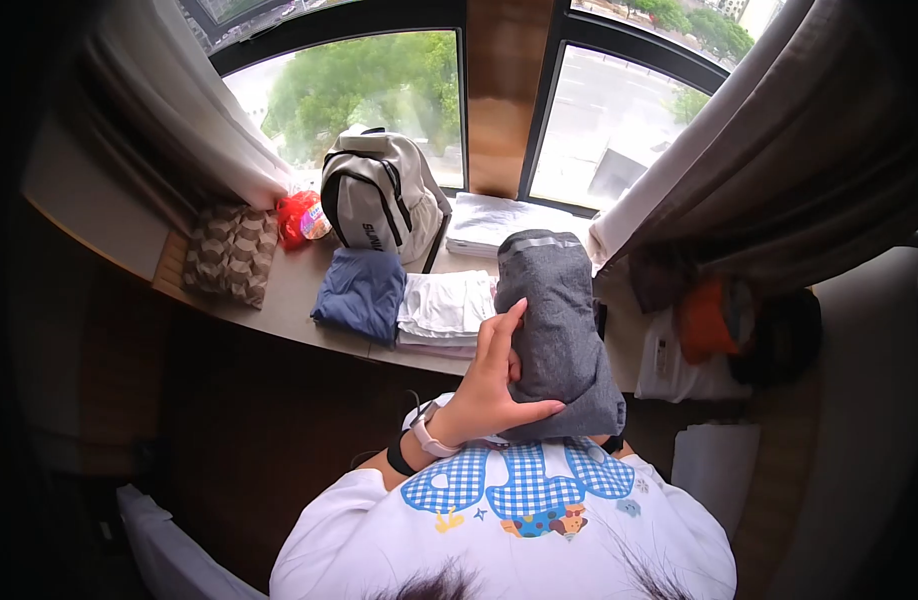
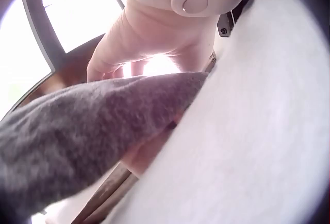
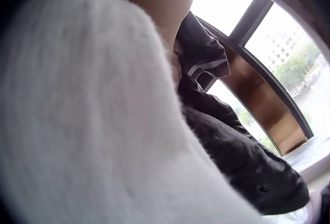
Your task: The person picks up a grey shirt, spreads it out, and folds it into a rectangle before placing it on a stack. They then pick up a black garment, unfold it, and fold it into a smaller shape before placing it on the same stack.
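A folded dark grey garment [image 1: 551, 330] is held up in front of the person's chest in the head view. Across its left side and lower part lies the left hand [image 1: 491, 385], thumb and fingers spread apart, fingertips on the cloth. The left wrist view shows this hand [image 2: 149, 41] arched over the grey cloth [image 2: 87, 131]. Some skin of the other hand [image 2: 139, 154] shows below the cloth there. From above, the garment hides the right hand; in the right wrist view, a sleeve covers most of it, and I cannot tell how its fingers lie. Loose grey cloth [image 3: 242, 157] hangs beyond it.
On the table below the window lie a folded blue garment [image 1: 361, 295], folded white clothes [image 1: 444, 303] and a white stack [image 1: 499, 222]. A light backpack [image 1: 379, 195] stands behind, beside a red bag [image 1: 297, 220] and a patterned cushion [image 1: 229, 255]. An orange item [image 1: 714, 318] sits right.
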A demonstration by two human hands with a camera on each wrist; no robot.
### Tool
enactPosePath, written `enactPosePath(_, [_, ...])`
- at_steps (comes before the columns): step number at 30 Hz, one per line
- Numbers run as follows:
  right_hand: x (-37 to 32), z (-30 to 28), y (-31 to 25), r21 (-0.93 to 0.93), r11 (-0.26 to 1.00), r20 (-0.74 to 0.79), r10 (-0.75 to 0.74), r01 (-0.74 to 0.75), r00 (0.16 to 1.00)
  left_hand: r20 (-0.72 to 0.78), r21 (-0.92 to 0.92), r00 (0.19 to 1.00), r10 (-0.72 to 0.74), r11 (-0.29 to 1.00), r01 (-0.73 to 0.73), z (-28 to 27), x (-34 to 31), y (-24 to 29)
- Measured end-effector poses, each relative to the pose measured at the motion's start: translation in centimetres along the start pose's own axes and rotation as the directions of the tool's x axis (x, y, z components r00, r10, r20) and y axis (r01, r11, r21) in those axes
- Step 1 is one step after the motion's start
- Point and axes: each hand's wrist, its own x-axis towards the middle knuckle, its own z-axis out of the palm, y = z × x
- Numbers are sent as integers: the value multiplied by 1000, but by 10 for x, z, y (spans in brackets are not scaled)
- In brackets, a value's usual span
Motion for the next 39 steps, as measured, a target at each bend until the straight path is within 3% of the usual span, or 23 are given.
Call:
enactPosePath(4, [-1, 1, 3, 24, 999, -5, -22, 22, 1000, 6, 232, 997, 82, 969, -81, 1, 0, -2])
enactPosePath(7, [-8, 2, 3, 45, 999, 19, -27, 26, 999, -35, 266, 980, 196, 947, -180, -8, 2, -11])
enactPosePath(10, [-19, 6, -1, -6, 1000, 32, 17, -17, 999, -290, 14, 953, 93, 996, -93, -7, 5, -24])
enactPosePath(11, [-19, 9, -2, -59, 998, 22, 38, -36, 999, -299, -148, 954, -22, 989, -24, -7, 4, -24])
enactPosePath(13, [-14, 22, -2, -338, 937, -114, 54, -89, 992, -226, -458, 965, -132, 889, 14, -9, 6, -10])
enactPosePath(14, [-10, 38, 1, -577, 788, -318, 25, -214, 948, -178, -596, 968, -177, 802, 37, -10, 6, -6])
enactPosePath(16, [5, 42, 7, -956, 293, -27, -176, 27, 984, -182, -541, 963, -199, 838, 71, -9, 7, -14])
enactPosePath(17, [7, 40, 12, -980, 192, 14, -237, 61, 971, -162, -525, 957, -239, 842, 122, -7, 6, -19])
enactPosePath(20, [6, 43, 11, -999, 37, 0, -318, 13, 948, -101, -526, 947, -304, 824, 209, 2, 4, -29])
enactPosePath(22, [0, 29, 9, -996, 82, -56, -333, -30, 941, 28, -502, 936, -350, 805, 316, 3, 2, -43])
enactPosePath(25, [-13, 20, 0, -896, 430, -243, -257, -114, 935, 171, -410, 920, -354, 823, 393, 11, 0, -59])
enactPosePath(26, [-15, 18, -2, -871, 489, -206, -300, -36, 931, 223, -388, 910, -350, 824, 413, 14, 1, -61])
enactPosePath(28, [-21, 17, -5, -673, 736, -394, -272, -74, 878, 282, -396, 906, -315, 822, 409, 20, 2, -53])
enactPosePath(29, [-25, 11, -5, -646, 761, -424, -294, -58, 856, 298, -386, 904, -307, 827, 408, 23, 3, -51])
enactPosePath(30, [-28, 10, -7, -645, 763, -435, -330, -34, 838, 314, -375, 901, -300, 832, 408, 24, 3, -50])
enactPosePath(32, [-33, 9, -11, -644, 765, -460, -400, 13, 793, 285, -165, 918, -275, 930, 329, 18, 7, -57])
enactPosePath(34, [-33, 22, -17, -660, 733, -498, -590, 163, 636, 249, -10, 942, -225, 972, 235, 10, 11, -68])
enactPosePath(36, [-45, 20, -31, -711, 628, -437, -746, 315, 503, 106, 38, 964, -242, 970, 240, -5, 9, -73])
enactPosePath(38, [-69, 3, -46, -779, 510, -407, -853, 364, 326, -27, 114, 933, -359, 926, 360, -30, 10, -54])
enactPosePath(39, [-76, 10, -51, -825, 446, -367, -890, 347, 271, -147, 259, 942, -300, 908, 330, -41, 6, -63])
